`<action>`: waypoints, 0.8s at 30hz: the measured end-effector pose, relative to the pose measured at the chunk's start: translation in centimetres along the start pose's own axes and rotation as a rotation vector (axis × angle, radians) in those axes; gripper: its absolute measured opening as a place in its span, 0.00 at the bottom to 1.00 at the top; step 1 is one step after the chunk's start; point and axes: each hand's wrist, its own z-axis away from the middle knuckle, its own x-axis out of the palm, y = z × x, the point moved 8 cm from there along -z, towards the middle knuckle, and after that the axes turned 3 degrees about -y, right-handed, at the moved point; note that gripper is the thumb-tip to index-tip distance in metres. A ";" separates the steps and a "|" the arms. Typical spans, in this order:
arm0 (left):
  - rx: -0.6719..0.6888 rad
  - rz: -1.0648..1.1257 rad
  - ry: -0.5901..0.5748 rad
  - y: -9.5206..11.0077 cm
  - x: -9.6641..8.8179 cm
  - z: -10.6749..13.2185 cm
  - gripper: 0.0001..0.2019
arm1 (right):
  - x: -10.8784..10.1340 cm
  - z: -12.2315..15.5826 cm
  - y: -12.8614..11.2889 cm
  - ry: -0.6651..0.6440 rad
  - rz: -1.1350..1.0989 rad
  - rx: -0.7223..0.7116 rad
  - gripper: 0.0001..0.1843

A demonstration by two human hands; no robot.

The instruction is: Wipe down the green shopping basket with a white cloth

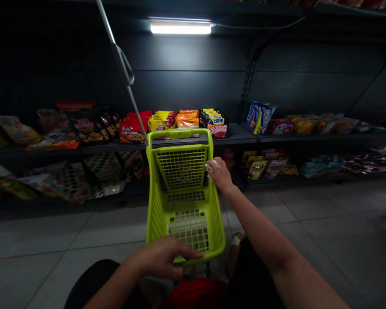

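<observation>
A lime-green plastic shopping cart (150, 193) stands in front of me, its meshed basket holding nothing. My left hand (164, 257) grips the near rim, with the index finger laid along it and the thumb lower down. At the cart's far right side, my right hand (221, 174) is closed around a crumpled white wipe or tissue (209, 165), which pokes out by the fingertips against the cart frame. A thin metal pole (135, 103) with a grey loop-shaped piece rises from the cart's far left corner.
Dark shelves (239, 132) run across the front. Red noodle packets (131, 128), yellow packets (161, 121), orange packets (187, 118) and blue snack bags (260, 116) stand on them. Gold pouches (256, 168) fill part of the lower shelf. Grey floor tiles (116, 227) lie below.
</observation>
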 end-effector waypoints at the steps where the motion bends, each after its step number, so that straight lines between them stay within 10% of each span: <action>1: 0.011 -0.035 0.020 0.0 -0.2 -0.1 0.35 | -0.1 1.4 -0.1 -0.004 -0.038 -0.008 0.14; 12: 0.111 -0.173 0.136 0.7 -1.4 -0.8 0.24 | -4.8 23.1 -8.4 -0.313 -0.206 -0.160 0.25; 18: 0.069 -0.274 0.292 0.2 -2.2 -0.5 0.15 | -3.6 16.2 -3.6 -0.272 -0.249 -0.193 0.21; 24: -0.058 -0.360 0.775 -4.1 -6.8 1.7 0.18 | -1.6 8.8 0.0 -0.047 -0.230 -0.015 0.17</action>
